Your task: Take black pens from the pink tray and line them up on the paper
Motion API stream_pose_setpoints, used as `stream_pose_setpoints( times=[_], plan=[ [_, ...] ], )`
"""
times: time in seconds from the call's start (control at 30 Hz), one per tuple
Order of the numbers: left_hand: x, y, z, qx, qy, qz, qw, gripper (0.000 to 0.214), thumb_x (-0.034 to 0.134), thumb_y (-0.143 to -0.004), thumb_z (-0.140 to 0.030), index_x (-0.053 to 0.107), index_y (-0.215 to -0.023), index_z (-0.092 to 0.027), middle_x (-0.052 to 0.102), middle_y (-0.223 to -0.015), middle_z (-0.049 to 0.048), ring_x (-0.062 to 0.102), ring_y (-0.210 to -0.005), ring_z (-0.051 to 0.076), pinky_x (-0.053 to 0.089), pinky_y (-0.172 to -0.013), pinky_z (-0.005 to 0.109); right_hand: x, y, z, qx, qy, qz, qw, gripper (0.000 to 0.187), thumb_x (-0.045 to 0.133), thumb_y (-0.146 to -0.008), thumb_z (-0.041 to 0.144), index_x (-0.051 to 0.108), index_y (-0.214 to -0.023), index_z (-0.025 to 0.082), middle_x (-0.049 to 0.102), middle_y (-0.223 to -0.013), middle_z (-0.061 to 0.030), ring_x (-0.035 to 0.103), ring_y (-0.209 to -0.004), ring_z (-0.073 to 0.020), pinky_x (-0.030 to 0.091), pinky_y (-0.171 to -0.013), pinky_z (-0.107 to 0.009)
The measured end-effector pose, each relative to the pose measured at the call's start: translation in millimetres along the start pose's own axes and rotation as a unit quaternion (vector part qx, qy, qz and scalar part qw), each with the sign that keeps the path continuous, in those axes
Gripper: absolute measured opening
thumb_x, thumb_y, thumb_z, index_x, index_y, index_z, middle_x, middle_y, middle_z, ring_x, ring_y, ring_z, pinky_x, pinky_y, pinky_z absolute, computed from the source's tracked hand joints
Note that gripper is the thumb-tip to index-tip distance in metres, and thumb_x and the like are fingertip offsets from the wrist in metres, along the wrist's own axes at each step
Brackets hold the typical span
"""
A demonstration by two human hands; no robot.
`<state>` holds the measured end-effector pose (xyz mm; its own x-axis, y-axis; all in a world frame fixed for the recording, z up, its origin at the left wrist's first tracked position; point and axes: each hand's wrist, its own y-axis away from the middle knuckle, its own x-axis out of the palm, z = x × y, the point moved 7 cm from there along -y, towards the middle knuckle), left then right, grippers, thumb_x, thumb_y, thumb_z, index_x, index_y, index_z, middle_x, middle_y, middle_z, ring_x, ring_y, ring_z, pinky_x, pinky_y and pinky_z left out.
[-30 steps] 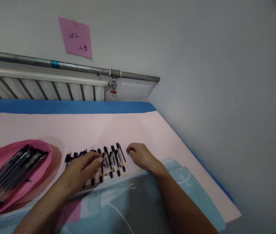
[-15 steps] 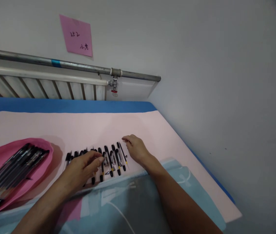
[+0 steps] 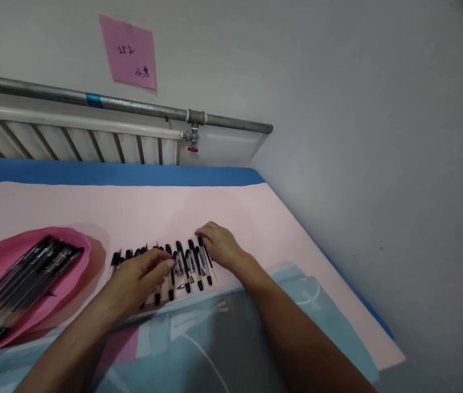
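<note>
A row of disassembled black pens [image 3: 182, 267] lies side by side on the pink table cover, with black caps, clear barrels, thin refills and small silver tips among them. My left hand [image 3: 139, 275] hovers over the left half of the row, fingers loosely bent and thumb apart, holding nothing visible; it covers some of the pens. At the right end, my right hand [image 3: 221, 243] reaches in with fingers stretched over the top of the outermost pen and a slim refill [image 3: 208, 256]. Its fingertips are at the pen's cap, and whether they touch is unclear.
On the left, a pink tray [image 3: 86, 248] holds several black pens [image 3: 22, 289]. A light-blue patterned cloth [image 3: 231, 349] covers the near edge. Behind the table [image 3: 174, 202] are a radiator [image 3: 104, 147] and a metal pipe [image 3: 141, 109]; a wall rises on the right.
My right hand has moved left, its fingertips now over the top of the rightmost pen. My left hand has stayed almost in place. The camera view has shifted slightly.
</note>
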<state>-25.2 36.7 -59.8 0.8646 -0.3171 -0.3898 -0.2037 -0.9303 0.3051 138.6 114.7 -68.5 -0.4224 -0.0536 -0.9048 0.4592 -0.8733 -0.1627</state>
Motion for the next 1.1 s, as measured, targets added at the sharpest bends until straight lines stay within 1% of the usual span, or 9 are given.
stream_pose_setpoints(
  times=[0.17, 0.4, 0.6, 0.67, 0.73, 0.8, 0.87, 1.0, 1.1],
  plan=[
    [1.1, 0.5, 2.1, -0.009, 0.012, 0.006, 1.0, 0.043, 0.046, -0.076, -0.053, 0.057, -0.104, -0.021, 0.062, -0.085, 0.0017, 0.057, -0.078, 0.018, 0.048, -0.069, 0.03, -0.5, -0.5, 3.8, -0.007, 0.008, 0.0, 1.0, 0.033, 0.045, -0.077, 0.006, 0.062, -0.103, 0.017, 0.06, -0.103, -0.0054, 0.055, -0.094, -0.0159, 0.041, -0.084, -0.026],
    [0.8, 1.4, 0.8, -0.003, -0.005, 0.004, 1.0, 0.04, 0.044, -0.076, -0.053, 0.057, -0.097, -0.021, 0.062, -0.086, 0.0022, 0.057, -0.078, 0.018, 0.048, -0.068, 0.03, 0.0, 1.4, 3.5, 0.006, 0.003, 0.002, 1.0, 0.031, 0.045, -0.077, 0.006, 0.063, -0.099, 0.018, 0.061, -0.099, -0.0047, 0.055, -0.091, -0.015, 0.041, -0.082, -0.025],
    [-0.2, 3.5, -7.4, 0.001, -0.026, 0.001, 1.0, 0.039, 0.042, -0.077, -0.052, 0.057, -0.094, -0.021, 0.061, -0.076, 0.0009, 0.057, -0.073, 0.018, 0.047, -0.065, 0.031, -2.7, 4.0, 3.6, 0.022, -0.021, -0.011, 0.999, 0.028, 0.045, -0.077, 0.008, 0.062, -0.098, 0.018, 0.06, -0.097, -0.0055, 0.054, -0.089, -0.0149, 0.04, -0.08, -0.026],
    [-0.8, 4.5, -7.9, -0.006, -0.022, -0.003, 1.0, 0.039, 0.042, -0.076, -0.052, 0.058, -0.093, -0.021, 0.06, -0.073, 0.0003, 0.057, -0.072, 0.019, 0.047, -0.064, 0.031, -10.7, 6.8, 0.2, 0.044, -0.031, -0.029, 0.998, 0.025, 0.045, -0.078, 0.009, 0.062, -0.095, 0.017, 0.061, -0.095, -0.006, 0.055, -0.088, -0.0149, 0.04, -0.079, -0.026],
    [-1.7, 4.7, -8.2, 0.0, -0.019, -0.007, 1.0, 0.039, 0.044, -0.076, -0.052, 0.058, -0.093, -0.021, 0.062, -0.077, 0.0011, 0.058, -0.073, 0.019, 0.047, -0.064, 0.03, -18.7, 12.9, -7.3, 0.092, -0.037, -0.033, 0.995, 0.023, 0.045, -0.078, 0.009, 0.063, -0.089, 0.017, 0.063, -0.091, -0.0056, 0.055, -0.083, -0.0148, 0.04, -0.075, -0.026],
    [-2.9, 4.4, -8.0, 0.01, -0.028, -0.013, 0.999, 0.039, 0.044, -0.076, -0.052, 0.059, -0.094, -0.021, 0.064, -0.081, 0.0021, 0.059, -0.074, 0.019, 0.047, -0.065, 0.03, -23.0, 22.1, -14.8, 0.144, -0.047, -0.01, 0.988, 0.022, 0.044, -0.076, 0.008, 0.064, -0.082, 0.017, 0.065, -0.084, -0.0049, 0.056, -0.077, -0.0147, 0.04, -0.071, -0.025],
    [-3.8, 4.0, -6.8, 0.012, -0.035, -0.016, 0.999, 0.039, 0.044, -0.076, -0.052, 0.058, -0.096, -0.021, 0.064, -0.083, 0.0027, 0.059, -0.074, 0.019, 0.047, -0.064, 0.03, -24.0, 31.4, -17.4, 0.17, -0.066, 0.019, 0.983, 0.022, 0.044, -0.075, 0.009, 0.065, -0.079, 0.017, 0.066, -0.08, -0.0046, 0.057, -0.073, -0.0144, 0.04, -0.067, -0.024],
    [-3.1, 3.6, -5.8, 0.007, -0.031, -0.011, 0.999, 0.04, 0.044, -0.076, -0.052, 0.059, -0.095, -0.021, 0.065, -0.09, 0.0036, 0.06, -0.078, 0.02, 0.048, -0.065, 0.03, -22.3, 40.6, -8.0, 0.145, -0.1, 0.05, 0.983, 0.022, 0.044, -0.075, 0.012, 0.065, -0.076, 0.016, 0.066, -0.078, -0.0037, 0.056, -0.069, -0.013, 0.038, -0.062, -0.022],
    [-3.5, 2.7, -6.1, 0.012, -0.04, -0.012, 0.999, 0.04, 0.044, -0.075, -0.052, 0.06, -0.095, -0.02, 0.066, -0.088, 0.0034, 0.061, -0.077, 0.02, 0.048, -0.064, 0.029, -19.4, 41.5, 0.4, 0.128, -0.11, 0.076, 0.983, 0.023, 0.043, -0.073, 0.011, 0.066, -0.074, 0.016, 0.066, -0.074, -0.0031, 0.055, -0.067, -0.0125, 0.037, -0.06, -0.021]
  ],
)
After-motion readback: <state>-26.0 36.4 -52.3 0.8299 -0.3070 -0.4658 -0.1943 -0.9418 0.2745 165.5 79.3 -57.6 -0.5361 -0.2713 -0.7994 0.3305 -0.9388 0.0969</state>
